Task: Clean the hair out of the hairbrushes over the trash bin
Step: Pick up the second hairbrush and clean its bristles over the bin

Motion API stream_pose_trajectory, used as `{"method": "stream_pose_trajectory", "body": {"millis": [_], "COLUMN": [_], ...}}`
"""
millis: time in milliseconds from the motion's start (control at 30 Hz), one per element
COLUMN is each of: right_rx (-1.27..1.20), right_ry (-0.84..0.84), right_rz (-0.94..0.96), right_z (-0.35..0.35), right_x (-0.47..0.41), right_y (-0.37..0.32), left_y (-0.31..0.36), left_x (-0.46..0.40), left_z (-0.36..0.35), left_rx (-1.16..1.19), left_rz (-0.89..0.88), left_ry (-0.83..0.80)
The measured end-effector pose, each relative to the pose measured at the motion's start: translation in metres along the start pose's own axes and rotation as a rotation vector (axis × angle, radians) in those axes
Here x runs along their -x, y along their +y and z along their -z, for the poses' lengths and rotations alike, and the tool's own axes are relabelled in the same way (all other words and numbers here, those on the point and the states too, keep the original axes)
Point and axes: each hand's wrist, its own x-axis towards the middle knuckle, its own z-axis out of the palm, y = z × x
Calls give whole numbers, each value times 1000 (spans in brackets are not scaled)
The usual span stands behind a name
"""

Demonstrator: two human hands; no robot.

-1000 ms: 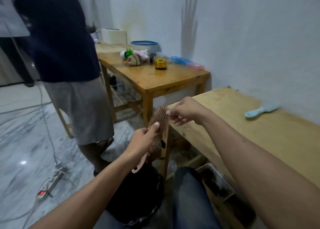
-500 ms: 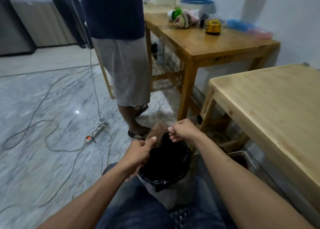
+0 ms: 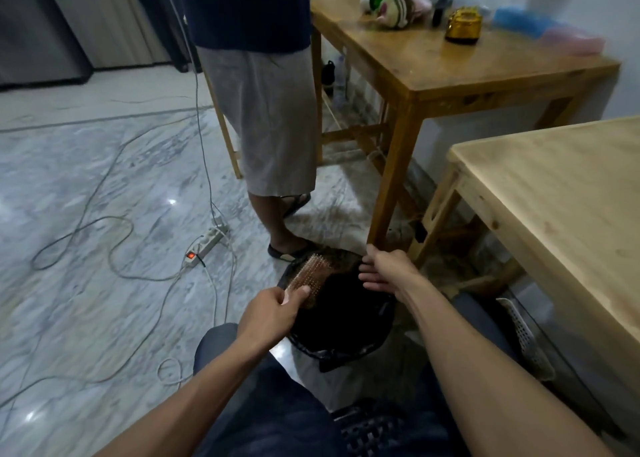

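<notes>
My left hand [image 3: 273, 309] grips the handle of a hairbrush [image 3: 309, 274] with pale bristles, holding its head over the left rim of the trash bin [image 3: 346, 349], which has a black liner. My right hand [image 3: 386, 271] hovers over the bin's far right side, a short way from the brush, with fingers spread and nothing visibly held. The brush handle is hidden inside my fist.
A person in grey shorts [image 3: 266, 121] stands just beyond the bin. A power strip [image 3: 206, 243] and cables lie on the marble floor to the left. Two wooden tables [image 3: 561, 193] stand on the right, and a white perforated basket [image 3: 523, 339] sits beneath the near one.
My view has tilted down towards the bin. My right hand has come off the brush bristles and opened over the bin. The brush has dropped lower, down to the bin's rim.
</notes>
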Motion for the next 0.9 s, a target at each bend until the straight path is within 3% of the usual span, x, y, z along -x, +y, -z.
{"method": "stream_pose_trajectory", "body": {"millis": [100,167,333,600,800,900], "right_rx": [24,1,91,-28,259,269], "right_ry": [-248,-298,-93,68,-137,-232], "right_rz": [16,105,184,49,118,190], "right_z": [-5,-11,-17,12,10,-3], "right_x": [10,9,6,-16,-16,-6], "right_y": [7,13,13,7,1,1], "left_y": [4,10,4,-14,1,10], "left_x": [-1,0,-13,-26,-12,-9], "left_z": [-7,-14,-18,-1,-10,-15], "left_rx": [-32,-64,-35,-43,-190,-203], "left_rz": [-27,-50,45,108,-20,-47], "left_ry": [33,21,-7,37,82,80]}}
